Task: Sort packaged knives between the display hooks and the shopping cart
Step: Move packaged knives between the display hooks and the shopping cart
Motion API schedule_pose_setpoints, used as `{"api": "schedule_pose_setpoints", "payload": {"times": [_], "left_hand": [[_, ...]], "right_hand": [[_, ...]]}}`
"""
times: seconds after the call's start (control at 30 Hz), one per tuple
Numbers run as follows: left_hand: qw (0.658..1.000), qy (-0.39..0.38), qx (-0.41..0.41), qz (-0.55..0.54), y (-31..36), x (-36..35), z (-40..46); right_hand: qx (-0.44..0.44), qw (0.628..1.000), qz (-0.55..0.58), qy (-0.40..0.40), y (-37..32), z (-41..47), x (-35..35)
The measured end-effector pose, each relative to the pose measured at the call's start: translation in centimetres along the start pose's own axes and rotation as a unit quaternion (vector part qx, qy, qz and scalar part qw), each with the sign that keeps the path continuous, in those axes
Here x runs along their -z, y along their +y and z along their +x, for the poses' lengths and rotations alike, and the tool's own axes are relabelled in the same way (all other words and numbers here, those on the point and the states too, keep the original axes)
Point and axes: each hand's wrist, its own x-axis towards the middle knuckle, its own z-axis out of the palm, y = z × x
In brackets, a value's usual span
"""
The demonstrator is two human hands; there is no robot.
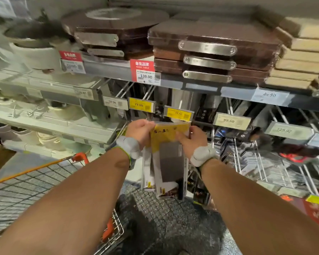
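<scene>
A packaged cleaver with a yellow card top and a grey blade hangs upright in front of me, just below a display hook with a yellow price tag. My left hand grips the pack's top left corner. My right hand holds its top right edge, thumb lying across the yellow card. A second white pack shows behind it on the left. The wire shopping cart with an orange rim stands at lower left, its mesh under my left forearm.
Dark cutting boards with metal handles and pale wooden boards fill the shelf above. More hooks with packaged knives and price tags run to the right. White bowls and pots sit on shelves at left.
</scene>
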Motion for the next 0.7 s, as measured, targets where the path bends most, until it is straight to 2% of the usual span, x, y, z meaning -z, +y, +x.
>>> {"api": "schedule_pose_setpoints", "payload": {"times": [0.1,0.2,0.3,0.43,0.5,0.6,0.63,0.7], "left_hand": [[0.999,-0.033,-0.011,0.037,-0.1,-0.6,1.1],[0.995,-0.045,-0.068,0.056,-0.4,-1.1,1.6],[0.993,-0.064,-0.071,0.075,-0.9,-0.9,2.5],[0.985,-0.054,-0.097,0.129,-1.0,-0.6,3.8],[0.981,-0.060,-0.121,0.141,-0.9,-0.9,4.0],[0.959,-0.120,-0.131,0.220,-1.1,-1.1,3.9],[0.953,-0.120,-0.102,0.257,-2.5,-3.7,6.5],[0.938,-0.148,-0.107,0.296,-2.4,-3.6,6.4]], "right_hand": [[-0.005,0.999,0.033,0.020,0.8,0.0,0.1],[-0.003,0.999,0.005,0.033,1.3,0.1,0.3],[-0.021,0.997,0.018,0.073,1.4,-0.2,0.3],[-0.051,0.986,-0.041,0.156,2.2,0.5,1.1],[-0.075,0.981,-0.071,0.165,2.4,1.5,1.5],[-0.094,0.982,-0.061,0.149,2.6,1.8,1.6],[-0.115,0.985,-0.053,0.115,4.5,5.7,1.9],[-0.109,0.989,-0.037,0.089,4.4,5.5,2.1]]}}
